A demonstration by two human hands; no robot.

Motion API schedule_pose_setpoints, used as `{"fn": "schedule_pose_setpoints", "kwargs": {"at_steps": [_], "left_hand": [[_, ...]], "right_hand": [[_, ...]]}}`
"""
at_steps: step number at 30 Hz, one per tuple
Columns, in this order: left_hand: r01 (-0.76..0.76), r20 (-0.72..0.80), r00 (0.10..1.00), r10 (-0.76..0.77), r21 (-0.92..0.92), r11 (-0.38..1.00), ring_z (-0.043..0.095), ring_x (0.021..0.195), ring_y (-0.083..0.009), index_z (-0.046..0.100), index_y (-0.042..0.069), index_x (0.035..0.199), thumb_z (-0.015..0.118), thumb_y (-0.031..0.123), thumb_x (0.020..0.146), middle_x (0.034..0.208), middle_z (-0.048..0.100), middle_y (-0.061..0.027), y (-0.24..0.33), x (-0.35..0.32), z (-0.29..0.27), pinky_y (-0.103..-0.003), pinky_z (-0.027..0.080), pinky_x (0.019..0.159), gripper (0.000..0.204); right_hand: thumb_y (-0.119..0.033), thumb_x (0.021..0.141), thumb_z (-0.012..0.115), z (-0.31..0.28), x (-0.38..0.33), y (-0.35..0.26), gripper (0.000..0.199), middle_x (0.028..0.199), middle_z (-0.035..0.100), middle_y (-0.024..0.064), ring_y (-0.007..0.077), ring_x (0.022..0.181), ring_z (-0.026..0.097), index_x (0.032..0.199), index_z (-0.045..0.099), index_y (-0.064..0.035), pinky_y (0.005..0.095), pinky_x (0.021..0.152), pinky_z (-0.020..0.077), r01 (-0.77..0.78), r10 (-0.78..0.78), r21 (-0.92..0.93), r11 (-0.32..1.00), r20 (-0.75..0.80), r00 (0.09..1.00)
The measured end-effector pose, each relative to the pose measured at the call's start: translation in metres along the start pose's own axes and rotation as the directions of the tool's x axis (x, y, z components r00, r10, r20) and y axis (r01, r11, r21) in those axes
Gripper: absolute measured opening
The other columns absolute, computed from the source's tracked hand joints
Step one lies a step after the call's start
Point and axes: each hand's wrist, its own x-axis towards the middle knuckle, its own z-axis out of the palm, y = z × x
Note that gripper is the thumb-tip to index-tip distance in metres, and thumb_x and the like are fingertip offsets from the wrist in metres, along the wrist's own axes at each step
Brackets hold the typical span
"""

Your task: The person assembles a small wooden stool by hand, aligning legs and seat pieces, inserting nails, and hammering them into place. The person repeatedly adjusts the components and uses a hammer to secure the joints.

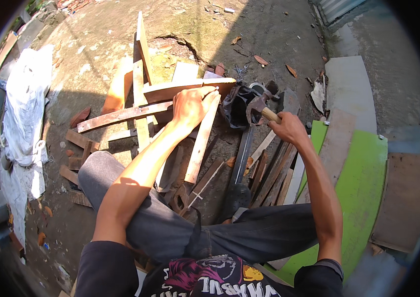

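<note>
My left hand point(190, 110) is closed at the corner of a wooden frame, its fingertips pinched around a small, pale nail point(217, 89). A curved-edged board point(170, 90) meets a narrow upright slat point(203, 141) there, and a reddish slat point(123, 116) runs off to the left. My right hand point(289, 127) grips the wooden handle of a hammer point(258, 106). The metal head is apart from the nail, over a dark, crumpled container point(236, 103). My left forearm hides part of the frame.
A handsaw point(181, 198) lies by my knee. Loose wood strips point(274, 173) are piled right of my foot, beside a green panel point(358, 193). Beyond the frame are scattered nails point(241, 71) and dry leaves point(291, 71). White sheeting point(26, 109) covers the far left.
</note>
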Motion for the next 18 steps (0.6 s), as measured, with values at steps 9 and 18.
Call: {"fn": "schedule_pose_setpoints", "kwargs": {"at_steps": [9,18], "left_hand": [[-0.007,-0.003,1.0,0.007,-0.021,1.0,0.071,0.076,-0.0323,0.075,0.013,0.104,0.066,0.026,0.09,0.085,0.071,-0.016,-0.003,-0.002,0.002,-0.04,0.055,0.067,0.022],[-0.052,-0.011,0.999,0.051,-0.05,0.997,0.071,0.079,-0.0321,0.074,0.01,0.103,0.068,0.023,0.089,0.086,0.071,-0.0176,-0.007,-0.003,0.003,-0.039,0.056,0.069,0.02]], "right_hand": [[-0.025,0.095,0.064,-0.038,-0.064,-0.053,0.033,0.072,0.056,0.003,0.0088,0.052,0.056,0.116,0.05,-0.003,0.0253,0.043,0.0432,0.23,-0.198,0.785,0.576,-0.14,0.97],[-0.021,0.092,0.063,-0.021,-0.051,-0.069,0.036,0.069,0.051,-0.0003,0.0078,0.047,0.05,0.121,0.053,-0.0017,0.0247,0.041,0.0408,0.233,-0.332,0.912,0.338,-0.116,0.936]]}}
